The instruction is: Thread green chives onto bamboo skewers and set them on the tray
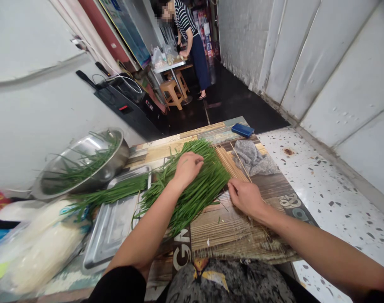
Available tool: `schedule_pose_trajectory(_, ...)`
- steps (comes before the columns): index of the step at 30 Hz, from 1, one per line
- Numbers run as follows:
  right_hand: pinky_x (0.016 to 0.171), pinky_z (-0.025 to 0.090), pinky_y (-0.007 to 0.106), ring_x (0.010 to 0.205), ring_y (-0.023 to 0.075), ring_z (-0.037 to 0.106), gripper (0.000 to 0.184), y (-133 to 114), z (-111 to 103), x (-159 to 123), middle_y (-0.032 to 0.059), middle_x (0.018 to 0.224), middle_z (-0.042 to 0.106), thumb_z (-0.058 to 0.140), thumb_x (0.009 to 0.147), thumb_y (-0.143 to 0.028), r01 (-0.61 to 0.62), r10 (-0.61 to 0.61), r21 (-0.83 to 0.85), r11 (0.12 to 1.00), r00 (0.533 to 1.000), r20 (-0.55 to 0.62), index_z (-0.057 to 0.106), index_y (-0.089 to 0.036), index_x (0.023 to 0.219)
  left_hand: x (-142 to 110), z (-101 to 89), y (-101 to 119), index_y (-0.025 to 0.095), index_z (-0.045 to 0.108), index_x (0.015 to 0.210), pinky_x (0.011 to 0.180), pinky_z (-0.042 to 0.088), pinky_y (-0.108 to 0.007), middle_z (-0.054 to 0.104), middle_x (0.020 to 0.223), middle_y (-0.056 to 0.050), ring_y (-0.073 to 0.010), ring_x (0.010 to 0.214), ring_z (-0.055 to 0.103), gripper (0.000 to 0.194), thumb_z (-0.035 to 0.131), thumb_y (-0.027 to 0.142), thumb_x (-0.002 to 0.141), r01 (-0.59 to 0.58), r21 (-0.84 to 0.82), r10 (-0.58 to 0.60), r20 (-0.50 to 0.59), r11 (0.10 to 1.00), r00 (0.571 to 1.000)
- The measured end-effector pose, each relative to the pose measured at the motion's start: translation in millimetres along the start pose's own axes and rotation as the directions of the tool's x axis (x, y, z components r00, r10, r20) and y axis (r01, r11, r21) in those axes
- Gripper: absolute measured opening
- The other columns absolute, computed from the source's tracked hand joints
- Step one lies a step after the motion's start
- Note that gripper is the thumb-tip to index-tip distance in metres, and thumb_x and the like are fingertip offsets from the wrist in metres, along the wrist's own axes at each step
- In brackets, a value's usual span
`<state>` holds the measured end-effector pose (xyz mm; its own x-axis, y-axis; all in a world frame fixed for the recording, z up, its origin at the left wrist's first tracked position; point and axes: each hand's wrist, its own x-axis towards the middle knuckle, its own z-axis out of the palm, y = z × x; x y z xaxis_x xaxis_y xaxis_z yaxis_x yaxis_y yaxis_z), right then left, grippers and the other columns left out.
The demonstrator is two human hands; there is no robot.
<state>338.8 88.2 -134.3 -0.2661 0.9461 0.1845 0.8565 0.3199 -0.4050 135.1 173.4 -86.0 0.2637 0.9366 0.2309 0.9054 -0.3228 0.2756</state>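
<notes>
A large pile of cut garlic chives (207, 185) lies across the middle of the table. My left hand (188, 168) rests on top of it, fingers curled in among the leaves. To the right of the pile is a row of thin bamboo skewers (228, 162). At their near end my right hand (247, 195) is closed, its fingertips pinched on a skewer that they mostly hide. One loose skewer (240, 159) slants across the others. More chives (122, 188) lie in a bunch over a metal tray (108, 227) on the left.
A steel bowl (40, 191) with chives stands far left, behind a plastic-bagged pale mass (46, 248). A grey cloth (253, 158) and a blue box (242, 130) lie at the table's right. Beyond, a person (194, 46) bends over a small table (171, 66) near stools (172, 93).
</notes>
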Motion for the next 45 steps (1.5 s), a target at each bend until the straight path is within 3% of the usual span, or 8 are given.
schedule_pose_trajectory(6, 0.054, 0.028, 0.025, 0.061, 0.0152, 0.061, 0.028, -1, -2, 0, 0.0049, 0.070, 0.069, 0.038, 0.088, -0.027, -0.027, 0.028, -0.022, 0.999, 0.999, 0.031, 0.064, -0.017, 0.084, 0, 9.0, 6, 0.019, 0.071, 0.080, 0.077, 0.041, -0.031, 0.064, 0.077, -0.005, -0.0185, 0.078, 0.055, 0.015, 0.059, 0.028, 0.077, -0.039, 0.133, 0.037, 0.014, 0.990, 0.999)
schedule_pose_trajectory(12, 0.053, 0.027, 0.025, 0.060, 0.0150, 0.060, 0.029, -1, -1, 0, 0.0053, 0.070, 0.069, 0.037, 0.088, -0.027, -0.026, 0.027, -0.022, 0.999, 0.999, 0.024, 0.064, -0.017, 0.084, -10, 7.2, 12, 0.018, 0.071, 0.074, 0.072, 0.041, -0.032, 0.063, 0.070, -0.007, -0.0205, 0.073, 0.056, 0.018, 0.062, 0.033, 0.074, -0.028, 0.218, -0.006, 0.152, 0.976, 0.988)
schedule_pose_trajectory(15, 0.053, 0.026, 0.025, 0.058, 0.0149, 0.060, 0.029, 0, -1, 0, 0.0053, 0.069, 0.069, 0.037, 0.088, -0.028, -0.021, 0.022, -0.020, 1.000, 1.000, 0.020, 0.064, -0.017, 0.083, -11, 9.1, 13, 0.019, 0.070, 0.075, 0.073, 0.042, -0.030, 0.066, 0.072, -0.005, -0.0193, 0.075, 0.058, 0.013, 0.061, 0.027, 0.074, 0.027, 0.136, -0.044, 0.125, 0.990, 0.991)
schedule_pose_trajectory(19, 0.053, 0.026, 0.025, 0.057, 0.0140, 0.059, 0.028, 0, 0, 0, 0.0049, 0.068, 0.069, 0.038, 0.088, -0.027, -0.007, 0.007, -0.006, 1.000, 1.000, 0.004, 0.064, -0.017, 0.082, -9, 7.8, 15, 0.020, 0.070, 0.080, 0.069, 0.044, -0.028, 0.070, 0.077, -0.002, -0.0170, 0.071, 0.060, 0.016, 0.058, 0.028, 0.075, 0.203, -0.050, -0.198, 0.084, 0.978, 0.977)
schedule_pose_trajectory(24, 0.052, 0.025, 0.025, 0.056, 0.0138, 0.058, 0.030, 1, 1, 0, 0.0045, 0.067, 0.068, 0.037, 0.088, -0.028, 0.011, -0.011, 0.012, 1.000, 1.000, -0.015, 0.064, -0.018, 0.084, -7, 6.2, 14, 0.017, 0.071, 0.083, 0.071, 0.046, -0.027, 0.071, 0.080, -0.004, -0.0170, 0.073, 0.063, 0.019, 0.060, 0.029, 0.073, 0.296, -0.244, -0.274, 0.120, 0.923, 0.954)
schedule_pose_trajectory(36, 0.053, 0.024, 0.026, 0.057, 0.0139, 0.058, 0.031, 2, 2, 1, 0.0041, 0.067, 0.068, 0.036, 0.089, -0.029, 0.039, -0.039, 0.040, 0.998, 0.999, -0.013, 0.064, -0.018, 0.082, -5, 11.1, 15, 0.015, 0.070, 0.081, 0.069, 0.046, -0.026, 0.071, 0.078, -0.005, -0.0163, 0.070, 0.063, 0.020, 0.059, 0.030, 0.073, 0.312, -0.334, -0.293, 0.106, 0.890, 0.950)
schedule_pose_trajectory(45, 0.052, 0.024, 0.026, 0.055, 0.0134, 0.057, 0.031, 3, 3, 0, 0.0041, 0.066, 0.067, 0.035, 0.089, -0.029, 0.042, -0.041, 0.039, 0.998, 0.999, -0.024, 0.063, -0.017, 0.083, -5, 8.8, 18, 0.018, 0.072, 0.082, 0.079, 0.047, -0.027, 0.072, 0.082, -0.003, -0.0171, 0.079, 0.065, 0.021, 0.057, 0.031, 0.076, 0.275, -0.375, -0.260, 0.092, 0.885, 0.961)
